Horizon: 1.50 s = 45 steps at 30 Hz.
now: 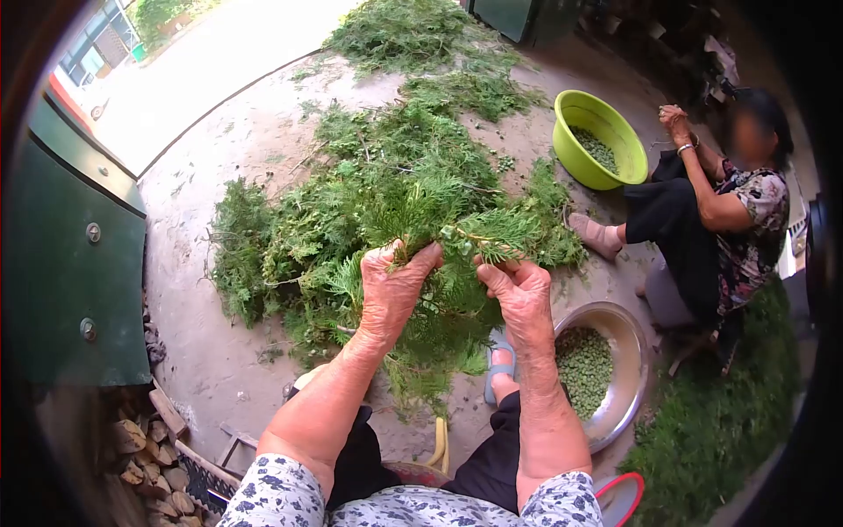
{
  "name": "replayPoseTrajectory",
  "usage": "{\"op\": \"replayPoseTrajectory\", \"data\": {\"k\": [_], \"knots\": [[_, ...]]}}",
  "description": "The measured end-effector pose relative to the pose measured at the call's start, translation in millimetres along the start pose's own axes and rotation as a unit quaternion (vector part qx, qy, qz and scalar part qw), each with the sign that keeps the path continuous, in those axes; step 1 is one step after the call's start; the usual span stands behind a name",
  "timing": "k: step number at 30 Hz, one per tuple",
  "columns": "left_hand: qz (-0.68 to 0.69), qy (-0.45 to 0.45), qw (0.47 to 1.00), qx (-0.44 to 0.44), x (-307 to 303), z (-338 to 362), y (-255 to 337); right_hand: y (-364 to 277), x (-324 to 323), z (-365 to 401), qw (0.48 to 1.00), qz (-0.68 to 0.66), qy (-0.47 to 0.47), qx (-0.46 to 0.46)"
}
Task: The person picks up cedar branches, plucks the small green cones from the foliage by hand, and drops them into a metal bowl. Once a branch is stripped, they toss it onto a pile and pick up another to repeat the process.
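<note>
My left hand (395, 285) is closed round a leafy green sprig (413, 211) near the middle of the view. Just to its right, my right hand (518, 294) pinches a branch tip (505, 230) with flat green leaves and a few small pale-green cones. Both hands are raised over a large pile of cut branches (307, 220) on the ground. Beside my right forearm stands a metal basin (637, 351) holding many small green cones (584, 364).
A lime-green tub (562, 132) with green cones stands at the upper right. Near it a person (720, 211) sits with hands raised. More greenery (711, 439) lies lower right, chopped wood (158, 465) lower left, a green metal door (79, 255) at left.
</note>
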<state>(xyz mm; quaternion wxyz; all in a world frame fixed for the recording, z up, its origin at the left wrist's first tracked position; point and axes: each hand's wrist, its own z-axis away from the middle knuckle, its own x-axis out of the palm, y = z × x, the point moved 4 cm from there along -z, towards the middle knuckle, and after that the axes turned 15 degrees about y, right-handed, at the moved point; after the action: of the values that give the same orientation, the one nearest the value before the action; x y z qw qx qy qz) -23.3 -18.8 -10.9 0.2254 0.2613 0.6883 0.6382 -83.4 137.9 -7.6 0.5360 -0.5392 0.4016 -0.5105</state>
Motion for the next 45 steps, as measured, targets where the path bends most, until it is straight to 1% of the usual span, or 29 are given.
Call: {"op": "replayPoseTrajectory", "data": {"k": [4, 5, 6, 7, 8, 9, 10, 12, 13, 14, 16, 17, 19, 20, 22, 23, 25, 28, 29, 31, 35, 36, 37, 38, 40, 42, 43, 44, 45], "knots": [[-0.047, -0.027, 0.998, 0.029, 5.8, 8.5, 1.2, -8.6, 5.2, 7.2, 1.0, -0.001, 0.024, -0.001], [-0.044, -0.031, 0.998, 0.028, 7.5, 9.1, 1.4, -5.8, 3.8, 5.7, 0.999, 0.021, 0.023, -0.038], [-0.038, -0.048, 0.998, -0.025, 8.8, 9.4, -1.3, -2.4, 2.9, 4.4, 0.996, 0.043, 0.022, -0.074], [-0.032, -0.064, 0.994, -0.078, 9.7, 9.9, -4.1, 1.3, 1.0, 4.0, 0.996, 0.016, 0.037, -0.084], [-0.025, -0.079, 0.988, -0.13, 10.5, 10.7, -7.7, 0.3, -2.8, 3.0, 0.995, 0.018, 0.04, -0.085], [0.009, -0.088, 0.981, -0.173, 11.5, 10.6, -12.9, -1.6, -4.7, 1.8, 0.996, 0.054, 0.015, -0.075], [0.009, -0.088, 0.981, -0.174, 10.8, 9.7, -12.9, -1.6, -5.6, 0.8, 0.994, 0.09, -0.012, -0.064], [0.072, -0.118, 0.958, -0.25, 10.5, 10.2, -14.0, 1.5, -11.0, -2.9, 0.993, 0.1, -0.009, -0.061], [0.085, -0.116, 0.954, -0.261, 12.2, 10.0, -20.9, 4.7, -12.9, -3.9, 0.992, 0.11, -0.004, -0.063], [0.085, -0.115, 0.954, -0.263, 12.7, 10.0, -21.5, 15.1, -14.6, -5.5, 0.992, 0.111, -0.005, -0.061], [0.082, -0.147, 0.951, -0.26, 15.8, 11.7, -21.0, 25.6, -22.6, -8.0, 0.964, 0.187, 0.1, -0.162], [0.082, -0.147, 0.951, -0.261, 16.6, 13.0, -20.2, 28.7, -26.4, -9.5, 0.964, 0.187, 0.1, -0.162], [0.083, -0.141, 0.957, -0.24, 17.6, 14.7, -17.2, 13.3, -21.3, -7.9, 0.917, 0.29, 0.067, -0.267], [0.082, -0.141, 0.957, -0.241, 17.0, 14.9, -17.7, 9.1, -19.5, -6.3, 0.917, 0.291, 0.067, -0.266], [0.058, -0.146, 0.958, -0.24, 16.1, 15.5, -19.9, 7.0, -20.1, -6.1, 0.955, 0.209, 0.091, -0.189], [0.059, -0.146, 0.958, -0.241, 16.9, 16.7, -19.8, 7.3, -20.0, -7.3, 0.955, 0.209, 0.091, -0.189], [0.067, -0.129, 0.958, -0.248, 18.8, 19.5, -19.2, 5.7, -19.2, -9.7, 0.936, 0.249, 0.106, -0.224], [0.059, -0.131, 0.957, -0.25, 20.7, 21.8, -17.6, -0.8, -16.1, -7.4, 0.916, 0.292, 0.144, -0.235], [0.053, -0.149, 0.959, -0.237, 20.7, 21.0, -24.4, -1.8, -16.3, -7.1, 0.916, 0.292, 0.144, -0.235], [0.051, -0.144, 0.96, -0.236, 20.8, 22.6, -23.8, -3.6, -16.4, -6.6, 0.901, 0.324, 0.146, -0.249], [0.045, -0.132, 0.962, -0.237, 23.2, 25.4, -18.8, 6.3, -23.5, -10.9, 0.9, 0.312, 0.148, -0.265], [0.045, -0.132, 0.962, -0.237, 21.5, 24.9, -16.7, 13.9, -27.1, -15.4, 0.966, 0.18, 0.136, -0.124], [0.017, -0.143, 0.964, -0.226, 19.4, 24.0, -14.5, 23.1, -27.8, -17.1, 0.992, 0.04, 0.118, 0.023], [-0.012, -0.154, 0.965, -0.214, 18.5, 23.3, -13.5, 24.0, -30.7, -17.7, 0.992, 0.04, 0.117, 0.023], [-0.02, -0.157, 0.964, -0.215, 18.8, 23.1, -15.3, 28.3, -30.6, -16.9, 0.994, -0.021, 0.077, 0.078], [-0.029, -0.161, 0.962, -0.217, 19.8, 25.6, -18.5, 28.3, -27.7, -17.8, 0.993, -0.033, 0.092, 0.069], [-0.012, -0.147, 0.966, -0.215, 19.8, 28.5, -20.2, 16.7, -31.7, -18.1, 0.966, 0.172, 0.143, -0.133], [0.004, -0.133, 0.968, -0.212, 19.9, 29.9, -20.9, 6.7, -30.2, -14.9, 0.855, 0.362, 0.182, -0.323], [-0.012, -0.129, 0.969, -0.211, 15.0, 27.7, -16.0, 7.0, -40.6, -21.1, 0.843, 0.355, 0.212, -0.345]]}}
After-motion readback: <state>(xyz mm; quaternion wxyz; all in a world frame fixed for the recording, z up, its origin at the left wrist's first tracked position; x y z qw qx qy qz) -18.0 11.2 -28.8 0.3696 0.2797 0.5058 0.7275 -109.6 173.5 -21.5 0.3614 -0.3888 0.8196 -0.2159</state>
